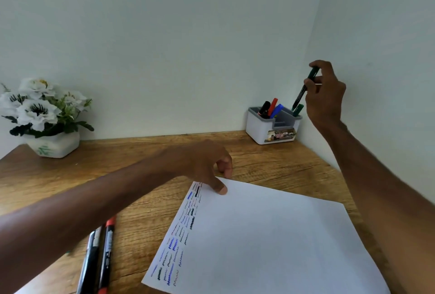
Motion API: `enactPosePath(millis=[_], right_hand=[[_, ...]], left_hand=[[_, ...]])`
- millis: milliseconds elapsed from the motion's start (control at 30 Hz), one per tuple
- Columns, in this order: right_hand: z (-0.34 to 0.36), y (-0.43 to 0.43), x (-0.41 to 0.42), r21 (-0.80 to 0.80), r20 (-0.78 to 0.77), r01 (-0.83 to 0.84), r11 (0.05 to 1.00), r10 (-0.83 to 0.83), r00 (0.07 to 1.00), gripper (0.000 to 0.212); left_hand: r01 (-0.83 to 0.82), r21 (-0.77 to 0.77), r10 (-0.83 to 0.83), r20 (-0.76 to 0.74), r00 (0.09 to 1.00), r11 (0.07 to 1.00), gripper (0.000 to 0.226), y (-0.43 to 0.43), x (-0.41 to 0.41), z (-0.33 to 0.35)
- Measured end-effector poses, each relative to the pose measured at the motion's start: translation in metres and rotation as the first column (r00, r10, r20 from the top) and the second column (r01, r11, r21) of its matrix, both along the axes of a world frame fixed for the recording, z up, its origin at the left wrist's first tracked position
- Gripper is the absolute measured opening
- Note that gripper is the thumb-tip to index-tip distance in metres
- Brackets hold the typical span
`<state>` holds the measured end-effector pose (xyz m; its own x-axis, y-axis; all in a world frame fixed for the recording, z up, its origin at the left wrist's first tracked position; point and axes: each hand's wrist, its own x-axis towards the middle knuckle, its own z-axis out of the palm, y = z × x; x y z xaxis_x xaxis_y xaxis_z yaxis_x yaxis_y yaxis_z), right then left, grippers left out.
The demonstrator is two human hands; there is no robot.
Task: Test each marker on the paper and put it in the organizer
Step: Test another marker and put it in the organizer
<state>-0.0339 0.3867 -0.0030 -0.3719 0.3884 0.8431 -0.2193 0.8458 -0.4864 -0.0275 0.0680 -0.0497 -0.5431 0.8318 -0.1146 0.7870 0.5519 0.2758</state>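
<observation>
The right hand (326, 95) pinches the light, rigid green marker (306, 87) mid-barrel above the organizer (273, 128); the left hand (207, 166), empty and loosely curled, pins the paper (270, 234)

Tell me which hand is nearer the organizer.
Right. The right hand is just above the organizer, lowering a green marker toward it; the left hand rests on the paper, well short of it.

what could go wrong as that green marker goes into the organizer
The right hand holds the green marker tilted above the organizer, where another green one already stands, so its tip could catch that marker or the rim and fall. The organizer sits near the table corner and a bump might shift it. The left hand only lightly pins the paper, which could slide.
</observation>
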Motion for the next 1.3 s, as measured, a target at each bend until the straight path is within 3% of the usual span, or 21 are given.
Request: enactPosePath(millis=[633, 800, 1000, 1167, 1300], right_hand=[[-0.042, 0.025, -0.012, 0.023, 0.212, 0.143, 0.989, -0.144, 0.966, 0.019], [-0.047, 0.026, -0.011, 0.026, 0.270, 0.146, 0.989, -0.147, 0.952, 0.028], [-0.043, 0.024, -0.004, -0.010, 0.377, 0.026, 1.000, -0.021, 0.926, 0.046], [-0.039, 0.010, 0.002, -0.062, 0.320, 0.052, 0.997, -0.030, 0.947, 0.058], [-0.034, -0.002, 0.006, 0.005, 0.233, 0.086, 0.996, -0.085, 0.969, 0.061]], left_hand=[[-0.010, -0.046, 0.010, 0.002, 1.000, 0.999, 0.036, 0.002, -0.001, 0.002], [-0.012, -0.043, 0.013, 0.012, 1.000, 0.999, 0.036, 0.003, -0.002, 0.002], [-0.008, -0.052, 0.008, 0.006, 1.000, 0.999, 0.037, 0.004, -0.003, 0.002], [-0.009, -0.060, 0.008, -0.017, 1.000, 0.998, 0.037, 0.005, -0.002, 0.002], [-0.007, -0.057, 0.006, -0.012, 1.000, 0.998, 0.036, 0.006, -0.003, 0.003]])
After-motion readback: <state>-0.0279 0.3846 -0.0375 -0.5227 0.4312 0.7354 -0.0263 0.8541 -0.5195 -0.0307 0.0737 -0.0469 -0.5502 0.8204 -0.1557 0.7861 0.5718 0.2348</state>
